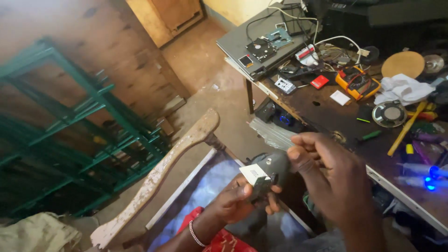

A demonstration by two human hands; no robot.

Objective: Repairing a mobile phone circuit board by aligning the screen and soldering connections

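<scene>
Left hand (235, 198), with a beaded bracelet at its wrist, is closed around the lower part of a small grey device (273, 169), thumb and fingers wrapped on its body. That device carries a white rectangular block (254, 174) on its near face, and it is held in the air in front of the person, below the edge of the worktop (326, 114) and above the seat of a chair. Right hand (326, 172) comes in from the right, its thumb and fingertips pinched together on the upper right end of the same grey device, so both hands grip it at once.

Behind the hands, a worn wooden chair arm (163, 170) runs diagonally from lower left to upper middle, paint flaking off it. On the worktop lies a clutter of electronics: a grey laptop (254, 39) at the far corner with a bare hard drive (261, 49) on top, a yellow multimeter (357, 83) with leads, a white cloth (401, 88), a round speaker (389, 113), a round wooden disc (402, 64), a yellow stick (406, 128) lying slantwise, and tangled white cables. A blue light (428, 182) glows at the right edge. To the left stands a green metal rack (84, 135) against a brick wall.
</scene>
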